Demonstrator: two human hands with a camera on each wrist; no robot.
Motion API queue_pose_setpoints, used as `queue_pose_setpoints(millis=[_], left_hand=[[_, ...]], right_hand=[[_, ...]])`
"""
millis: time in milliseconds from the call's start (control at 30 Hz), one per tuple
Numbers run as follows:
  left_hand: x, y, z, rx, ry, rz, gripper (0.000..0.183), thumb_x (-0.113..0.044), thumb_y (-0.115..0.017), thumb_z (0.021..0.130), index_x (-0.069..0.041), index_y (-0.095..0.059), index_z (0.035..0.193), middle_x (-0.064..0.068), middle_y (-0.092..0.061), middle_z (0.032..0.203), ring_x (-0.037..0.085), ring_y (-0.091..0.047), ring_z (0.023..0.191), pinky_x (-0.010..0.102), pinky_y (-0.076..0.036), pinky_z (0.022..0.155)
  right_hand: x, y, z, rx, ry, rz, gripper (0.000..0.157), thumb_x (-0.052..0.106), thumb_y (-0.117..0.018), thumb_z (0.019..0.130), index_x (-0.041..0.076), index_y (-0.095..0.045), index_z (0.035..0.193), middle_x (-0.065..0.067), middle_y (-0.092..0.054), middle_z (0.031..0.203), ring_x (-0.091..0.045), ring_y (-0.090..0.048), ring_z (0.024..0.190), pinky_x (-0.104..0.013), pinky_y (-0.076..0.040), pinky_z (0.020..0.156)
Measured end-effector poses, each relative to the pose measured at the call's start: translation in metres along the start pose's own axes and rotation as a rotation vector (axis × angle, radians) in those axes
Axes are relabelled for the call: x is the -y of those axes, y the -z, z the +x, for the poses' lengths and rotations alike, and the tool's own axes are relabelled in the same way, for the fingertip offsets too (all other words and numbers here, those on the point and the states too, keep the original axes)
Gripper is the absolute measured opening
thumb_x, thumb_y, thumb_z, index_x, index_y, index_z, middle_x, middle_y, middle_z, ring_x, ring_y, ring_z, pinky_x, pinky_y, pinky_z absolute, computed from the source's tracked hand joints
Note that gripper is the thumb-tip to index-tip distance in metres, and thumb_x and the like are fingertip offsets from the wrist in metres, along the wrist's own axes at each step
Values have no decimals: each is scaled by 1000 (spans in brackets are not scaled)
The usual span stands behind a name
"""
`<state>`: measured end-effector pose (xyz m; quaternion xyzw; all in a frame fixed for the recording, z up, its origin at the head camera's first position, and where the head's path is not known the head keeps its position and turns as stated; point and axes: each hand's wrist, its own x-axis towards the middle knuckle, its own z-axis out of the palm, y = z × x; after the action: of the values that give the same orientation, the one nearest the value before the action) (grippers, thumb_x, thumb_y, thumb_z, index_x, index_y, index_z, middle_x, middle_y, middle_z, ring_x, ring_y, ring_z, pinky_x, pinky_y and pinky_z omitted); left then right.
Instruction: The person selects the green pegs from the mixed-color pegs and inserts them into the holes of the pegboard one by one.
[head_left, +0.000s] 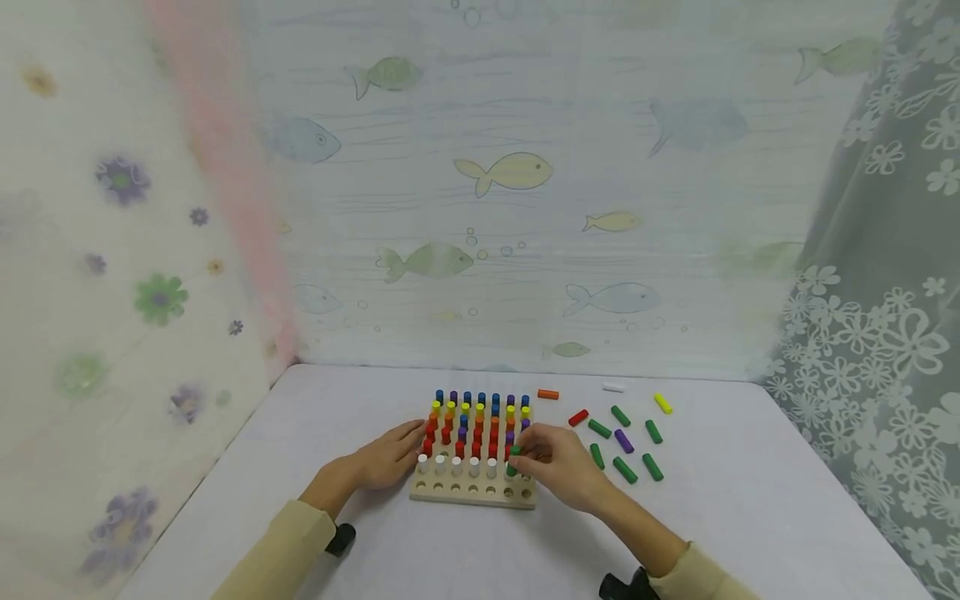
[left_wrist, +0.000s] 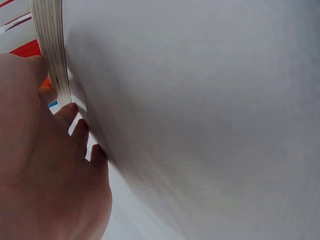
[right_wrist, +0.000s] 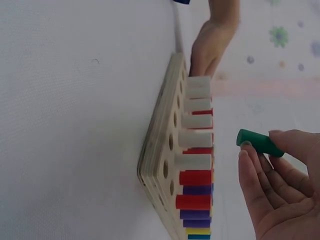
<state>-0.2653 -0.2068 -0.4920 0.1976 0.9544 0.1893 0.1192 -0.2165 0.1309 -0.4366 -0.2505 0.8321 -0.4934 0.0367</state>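
A pale wooden pegboard (head_left: 483,501) stands on the table with rows of coloured round pegs upright in its holes. My right hand (head_left: 562,467) pinches a green peg (right_wrist: 260,142) between thumb and fingers, above the board's front right part. That peg is tilted and clear of the board in the right wrist view. White pegs (right_wrist: 195,162) form a row near the front, with bare holes in front of them. My left hand (head_left: 386,460) rests at the board's left edge, its fingers touching the layered wooden side (left_wrist: 50,45).
Right of the board lie loose pegs: several green ones (head_left: 625,470), a purple one (head_left: 624,441), a red one (head_left: 578,417) and a yellow one (head_left: 663,403). An orange peg (head_left: 548,394) and a white peg (head_left: 613,387) lie farther back. Behind the table hangs a fish-patterned curtain (head_left: 525,317).
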Motion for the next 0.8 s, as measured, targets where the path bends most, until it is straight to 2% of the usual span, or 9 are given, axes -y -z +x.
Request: queue_pose_setpoints(millis=[233, 400, 467, 600, 700, 800], left_hand=[[-3, -3, -6, -1, -5, -5, 61, -30, -40, 109, -9, -23, 164, 12, -21, 170, 33, -18, 156, 54, -20, 125], [-14, -2, -15, 0, -7, -29, 60, -30, -40, 110, -8, -24, 163, 15, -21, 169, 36, -18, 156, 56, -20, 124], [-19, -1, -18, 6, 0, -32, 60, -29, -40, 110, -6, -24, 163, 15, -21, 169, 36, -18, 156, 56, -20, 124], [-18, -7, -20, -3, 10, -25, 59, -29, -41, 110, -8, -25, 163, 12, -21, 169, 33, -18, 156, 54, -21, 125], [-19, -10, -23, -10, 3, -40, 61, -33, -40, 110, -8, -25, 163, 14, -22, 169, 36, -18, 156, 57, -20, 124], [-27, -8, -29, 5, 4, -44, 61, -35, -38, 111, -6, -24, 163, 17, -21, 169, 40, -18, 155, 60, -19, 123]], right_hand=[[3, -8, -3, 28, 27, 6, 13, 16, -73, 96, 5, -68, 101, -1, -70, 92, -15, -67, 82, -21, -57, 72], [7, -16, -6, 58, 23, -9, 9, 15, -73, 95, 9, -69, 101, 3, -70, 92, -12, -68, 81, -21, -58, 72], [8, -20, -7, 65, 43, -21, 8, 15, -74, 95, 9, -70, 100, 4, -71, 91, -11, -67, 80, -21, -58, 72], [11, -26, -7, 74, 83, -34, 10, 15, -74, 95, 7, -70, 100, 3, -71, 90, -10, -67, 79, -20, -57, 71], [13, -32, -9, 87, 96, -19, 10, 13, -74, 95, 6, -70, 101, 2, -72, 91, -9, -66, 79, -19, -57, 71], [14, -36, -12, 98, 101, -5, 9, 12, -73, 95, 7, -69, 101, 1, -72, 91, -8, -66, 78, -18, -57, 71]])
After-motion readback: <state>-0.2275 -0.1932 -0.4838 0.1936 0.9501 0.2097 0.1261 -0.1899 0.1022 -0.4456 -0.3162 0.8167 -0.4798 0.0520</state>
